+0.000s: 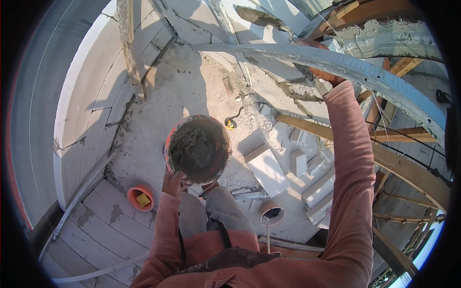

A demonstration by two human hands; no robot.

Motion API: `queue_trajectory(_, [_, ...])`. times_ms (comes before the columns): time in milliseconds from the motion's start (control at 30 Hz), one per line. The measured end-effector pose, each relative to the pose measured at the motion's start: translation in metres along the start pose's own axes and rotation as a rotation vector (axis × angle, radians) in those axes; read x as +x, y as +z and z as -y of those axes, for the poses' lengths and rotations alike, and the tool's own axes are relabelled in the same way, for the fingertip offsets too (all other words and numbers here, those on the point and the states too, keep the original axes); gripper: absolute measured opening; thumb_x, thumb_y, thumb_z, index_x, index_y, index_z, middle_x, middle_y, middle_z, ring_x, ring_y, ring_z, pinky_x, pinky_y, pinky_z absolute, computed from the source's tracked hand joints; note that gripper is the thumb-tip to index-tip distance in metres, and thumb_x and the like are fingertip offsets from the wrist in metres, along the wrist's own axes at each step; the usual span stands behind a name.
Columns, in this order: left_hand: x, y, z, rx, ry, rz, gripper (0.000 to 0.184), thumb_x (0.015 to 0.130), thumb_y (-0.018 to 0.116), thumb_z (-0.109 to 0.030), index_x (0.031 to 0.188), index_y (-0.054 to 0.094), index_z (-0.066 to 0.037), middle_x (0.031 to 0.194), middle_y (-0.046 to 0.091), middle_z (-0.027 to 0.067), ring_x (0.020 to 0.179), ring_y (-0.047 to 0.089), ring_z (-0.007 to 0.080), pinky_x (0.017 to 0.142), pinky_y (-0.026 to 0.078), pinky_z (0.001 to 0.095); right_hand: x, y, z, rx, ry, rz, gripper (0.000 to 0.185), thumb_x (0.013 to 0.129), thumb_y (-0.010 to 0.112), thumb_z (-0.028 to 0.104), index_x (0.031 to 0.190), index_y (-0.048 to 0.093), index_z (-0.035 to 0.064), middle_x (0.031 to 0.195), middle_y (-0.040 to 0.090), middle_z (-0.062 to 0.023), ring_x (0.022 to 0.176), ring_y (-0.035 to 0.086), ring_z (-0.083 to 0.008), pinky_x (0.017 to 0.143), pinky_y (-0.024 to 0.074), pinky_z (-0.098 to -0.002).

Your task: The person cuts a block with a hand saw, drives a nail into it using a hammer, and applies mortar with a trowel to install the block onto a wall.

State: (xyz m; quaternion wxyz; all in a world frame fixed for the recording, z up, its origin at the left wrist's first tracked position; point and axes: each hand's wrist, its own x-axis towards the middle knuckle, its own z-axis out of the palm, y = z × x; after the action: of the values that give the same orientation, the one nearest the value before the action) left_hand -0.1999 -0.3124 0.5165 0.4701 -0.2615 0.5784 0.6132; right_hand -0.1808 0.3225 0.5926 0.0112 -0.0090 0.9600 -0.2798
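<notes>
My left hand (174, 183) is closed on the near left rim of an orange-red bucket (227, 139). Grey wet mortar (198, 149) lies inside it, and the bucket is in front of my knees. My right arm stretches far up and to the right. There my right hand (328, 77) is at a long, pale metal bar (269, 51), which crosses in front of it and hides most of the fingers. Parts of the hand show on both sides of the bar. Whether it grips the bar or rests on something behind it, I cannot tell.
A small orange bucket (140, 197) with a yellow sponge (143, 199) stands at lower left. White blocks (267, 170) and a pale container (272, 213) are at right. A yellow-black coiled tool (231, 124) lies on the dusty floor. Block walls, a wooden post (128, 48) and timber beams (408, 173) surround me.
</notes>
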Motion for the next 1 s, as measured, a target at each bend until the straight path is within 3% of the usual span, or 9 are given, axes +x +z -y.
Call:
queue_trajectory(200, [-0.005, 0.012, -0.002, -0.055, 0.001, -0.012, 0.056, 0.081, 0.053, -0.001, 0.136, 0.047, -0.008, 0.107, 0.063, 0.0055, 0.084, 0.066, 0.0177, 0.068, 0.059, 0.0337, 0.002, 0.035, 0.025, -0.049, 0.099, -0.167, 0.031, 0.098, 0.055, 0.024, 0.125, 0.061, 0.0106, 0.122, 0.063, -0.0104, 0.104, 0.064, -0.0278, 0.091, 0.0523, -0.0382])
queue_trajectory(267, [-0.003, 0.005, 0.005, -0.031, -0.034, -0.008, 0.056, 0.082, 0.054, -0.001, 0.136, 0.047, -0.009, 0.108, 0.062, 0.0058, 0.085, 0.066, 0.0181, 0.07, 0.06, 0.0347, 0.002, 0.034, 0.06, -0.474, 0.076, -0.24, 0.034, 0.097, 0.054, 0.028, 0.126, 0.061, 0.0119, 0.12, 0.063, -0.0126, 0.102, 0.064, -0.0323, 0.087, 0.0525, -0.0418])
queue_trajectory(367, [-0.004, 0.008, 0.004, -0.01, -0.017, 0.043, 0.06, 0.08, 0.054, -0.002, 0.139, 0.045, -0.011, 0.111, 0.061, 0.0058, 0.087, 0.066, 0.0178, 0.072, 0.061, 0.0363, 0.005, 0.033, 0.099, -0.514, 0.477, 0.028, 0.039, 0.102, 0.051, 0.032, 0.13, 0.057, 0.0048, 0.125, 0.059, -0.0173, 0.112, 0.06, -0.0362, 0.1, 0.0469, -0.0454])
queue_trajectory(400, [-0.004, 0.011, 0.006, -0.018, -0.026, 0.044, 0.06, 0.081, 0.053, 0.0, 0.139, 0.044, -0.009, 0.112, 0.062, 0.0076, 0.088, 0.067, 0.0204, 0.075, 0.062, 0.0384, 0.001, 0.043, 0.088, -0.486, 0.402, -0.091, 0.039, 0.1, 0.054, 0.03, 0.129, 0.058, 0.0034, 0.122, 0.06, -0.0202, 0.106, 0.061, -0.0405, 0.092, 0.0489, -0.0475])
queue_trajectory(500, [-0.002, 0.006, 0.006, -0.028, -0.006, -0.01, 0.06, 0.081, 0.052, 0.002, 0.139, 0.042, -0.005, 0.113, 0.064, 0.0109, 0.091, 0.071, 0.0253, 0.081, 0.063, 0.0427, 0.01, 0.061, 0.079, -0.698, 0.17, -0.208, 0.04, 0.1, 0.054, 0.029, 0.13, 0.057, 0.0026, 0.117, 0.062, -0.0212, 0.104, 0.061, -0.0413, 0.09, 0.0494, -0.048])
queue_trajectory(600, [-0.002, 0.011, 0.007, -0.022, -0.015, -0.007, 0.056, 0.081, 0.054, 0.0, 0.137, 0.046, -0.003, 0.11, 0.065, 0.0099, 0.092, 0.071, 0.0245, 0.08, 0.063, 0.0437, 0.017, 0.066, 0.095, -0.683, 0.258, -0.243, 0.04, 0.1, 0.055, 0.027, 0.132, 0.057, 0.0024, 0.115, 0.062, -0.0221, 0.103, 0.061, -0.0423, 0.087, 0.0495, -0.0484])
queue_trajectory(700, [-0.001, 0.005, 0.008, -0.018, -0.052, 0.034, 0.07, 0.079, 0.053, -0.001, 0.146, 0.037, -0.011, 0.115, 0.06, 0.007, 0.093, 0.066, 0.0186, 0.074, 0.061, 0.0365, 0.021, 0.061, 0.111, -0.477, 0.35, -0.237, 0.04, 0.099, 0.058, 0.026, 0.131, 0.058, 0.0027, 0.114, 0.063, -0.0219, 0.103, 0.061, -0.0418, 0.087, 0.0492, -0.0491])
queue_trajectory(933, [-0.006, 0.003, 0.006, -0.022, -0.02, 0.007, 0.059, 0.079, 0.053, -0.001, 0.137, 0.045, -0.008, 0.11, 0.063, 0.0066, 0.088, 0.066, 0.0171, 0.067, 0.058, 0.0321, 0.006, 0.04, 0.108, -0.297, 0.47, -0.221, 0.04, 0.098, 0.056, 0.034, 0.129, 0.06, 0.0076, 0.114, 0.063, -0.018, 0.105, 0.062, -0.039, 0.09, 0.0491, -0.0475])
queue_trajectory(1000, [-0.008, 0.004, 0.005, -0.047, 0.009, 0.009, 0.057, 0.08, 0.054, -0.001, 0.136, 0.047, -0.007, 0.109, 0.063, 0.0063, 0.087, 0.066, 0.0165, 0.067, 0.057, 0.0311, 0.002, 0.034, 0.091, -0.42, 0.229, -0.259, 0.038, 0.099, 0.056, 0.031, 0.129, 0.059, 0.0078, 0.114, 0.063, -0.0174, 0.106, 0.062, -0.0384, 0.092, 0.0492, -0.0464])
